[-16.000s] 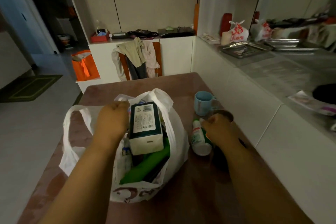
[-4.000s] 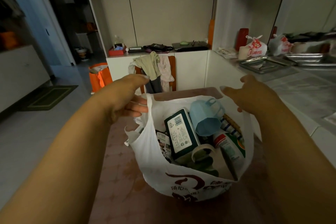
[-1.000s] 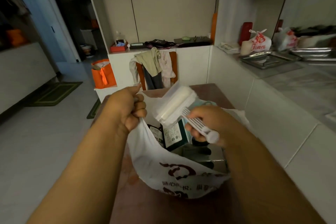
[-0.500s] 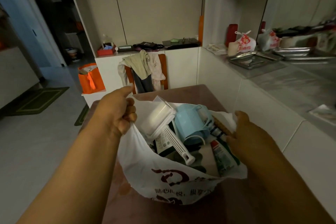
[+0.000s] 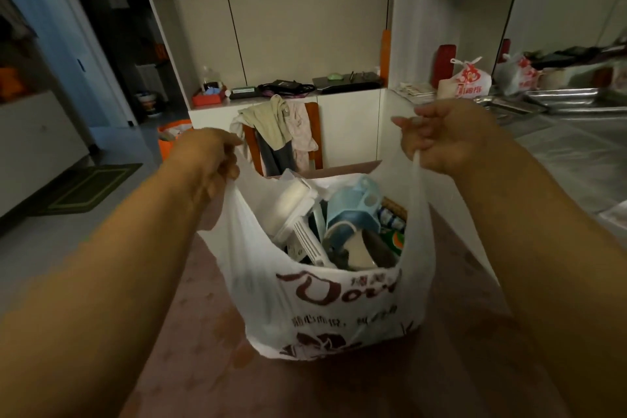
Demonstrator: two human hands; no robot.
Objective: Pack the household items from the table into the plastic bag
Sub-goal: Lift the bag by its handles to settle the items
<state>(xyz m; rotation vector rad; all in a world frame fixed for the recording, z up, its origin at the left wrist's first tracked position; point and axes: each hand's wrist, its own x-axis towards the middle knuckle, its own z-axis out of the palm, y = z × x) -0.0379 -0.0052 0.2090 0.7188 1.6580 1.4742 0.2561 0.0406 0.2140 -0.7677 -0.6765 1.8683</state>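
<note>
On the reddish-brown table [image 5: 190, 332], near its middle, stands the white plastic bag [image 5: 325, 309] with dark red print on its near face; its body hangs below and between the two hands, its mouth pulled wide open toward the camera. The left hand [image 5: 207, 159] is clenched on the bag's left handle, the plastic bunched inside the fist and running down from it to the bag's left wall; the right hand [image 5: 437, 136] is closed on the right handle, a thin stretched strip of plastic dropping from under its fingers to the bag's right wall; both hands sit higher than the bag's rim and well apart from each other, so the handles are drawn taut up and outward.

Inside the bag the items are heaped up to the rim; a white lint roller [image 5: 298, 214] lies at the left with its ribbed handle slanting down toward the near edge; a light blue cup [image 5: 353, 207] lies tilted just beside it on the right; a bottle with a green and orange label [image 5: 395, 239] shows against the right wall; what lies beneath them is too dark to tell.

Beyond the table a chair [image 5: 281, 136] draped with clothes stands against white cabinets; on the counter to the right rests a tied white bag with red print [image 5: 470, 80].
</note>
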